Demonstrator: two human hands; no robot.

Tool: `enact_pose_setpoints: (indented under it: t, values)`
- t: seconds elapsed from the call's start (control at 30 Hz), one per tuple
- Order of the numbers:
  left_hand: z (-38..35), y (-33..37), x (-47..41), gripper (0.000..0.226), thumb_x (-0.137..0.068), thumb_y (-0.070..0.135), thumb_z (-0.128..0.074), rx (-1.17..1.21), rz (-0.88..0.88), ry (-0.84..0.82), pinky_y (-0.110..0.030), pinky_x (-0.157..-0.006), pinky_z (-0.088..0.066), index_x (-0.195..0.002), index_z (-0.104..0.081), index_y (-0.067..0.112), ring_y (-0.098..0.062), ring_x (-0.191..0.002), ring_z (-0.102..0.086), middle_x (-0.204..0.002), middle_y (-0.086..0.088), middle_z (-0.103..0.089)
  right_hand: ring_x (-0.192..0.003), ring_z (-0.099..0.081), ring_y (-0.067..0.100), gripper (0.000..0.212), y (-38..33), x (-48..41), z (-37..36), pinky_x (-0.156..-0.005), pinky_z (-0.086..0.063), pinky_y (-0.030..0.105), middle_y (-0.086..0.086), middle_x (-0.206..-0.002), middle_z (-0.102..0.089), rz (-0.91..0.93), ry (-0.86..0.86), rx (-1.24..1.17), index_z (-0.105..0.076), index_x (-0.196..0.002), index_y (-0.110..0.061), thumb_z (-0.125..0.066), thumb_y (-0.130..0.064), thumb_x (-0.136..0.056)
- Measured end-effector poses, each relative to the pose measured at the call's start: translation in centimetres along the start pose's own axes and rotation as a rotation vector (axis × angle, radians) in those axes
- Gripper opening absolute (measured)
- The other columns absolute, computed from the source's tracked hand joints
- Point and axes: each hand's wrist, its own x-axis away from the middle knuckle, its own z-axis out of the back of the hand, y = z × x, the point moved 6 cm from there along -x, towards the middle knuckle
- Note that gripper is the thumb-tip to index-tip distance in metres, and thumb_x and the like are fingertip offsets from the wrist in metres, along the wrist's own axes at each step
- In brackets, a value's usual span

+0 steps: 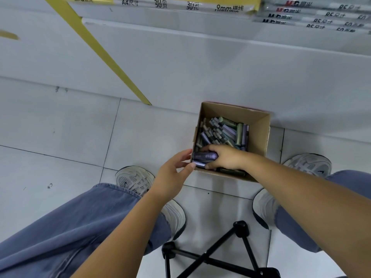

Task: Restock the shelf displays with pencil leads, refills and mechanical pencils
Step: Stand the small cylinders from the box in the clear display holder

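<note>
Figure: restocking, pick-up stage. A cardboard box [259,129] of small tubes [220,131] is being worked on the floor [60,127], between the person's shoes [132,181]. A bundle of purple tubes [204,156] is being gripped by the right hand [224,157], whose fingers are being curled over it at the near-left corner of the box. The left hand [172,175] is being held spread and relaxed just beside that corner, its fingertips at the bundle's free ends; contact cannot be confirmed. The bundle's long axis is being presented crosswise, running from one hand to the other, so the left hand is judged well placed for a handover. The other tubes are lying beyond the right hand, deeper in the box. The white shelf [180,47] is standing beyond both hands, past the box, so the bundle is judged to need lifting up and forward.
</note>
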Motion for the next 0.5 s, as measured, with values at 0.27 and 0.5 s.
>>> enact_pose_setpoints:
  t: [0.27,0.5]
  values:
    - [0.0,0.0,0.0,0.032,-0.097,0.031,-0.061,0.003,-0.003,0.005,-0.04,-0.097,-0.054,-0.123,-0.058,0.049,0.012,-0.102,-0.06,-0.117,0.028,-0.065,-0.108,-0.057,0.005,0.065,-0.7,1.0,-0.2,-0.097,-0.045,0.025,-0.014,-0.122,-0.058,0.058,0.05,-0.093,-0.049,-0.129,-0.044,-0.08,-0.036,-0.072]
    - [-0.1,0.1,-0.1,0.032,-0.098,0.031,-0.06,0.005,-0.009,0.004,-0.04,-0.098,-0.054,-0.126,-0.058,0.047,0.013,-0.103,-0.059,-0.118,0.031,-0.063,-0.097,-0.06,0.0,0.041,-1.4,1.7,-0.5,-0.087,-0.049,0.025,-0.022,-0.106,-0.063,0.089,0.145,-0.167,-0.057,-0.101,-0.058,-0.07,-0.067,-0.064]
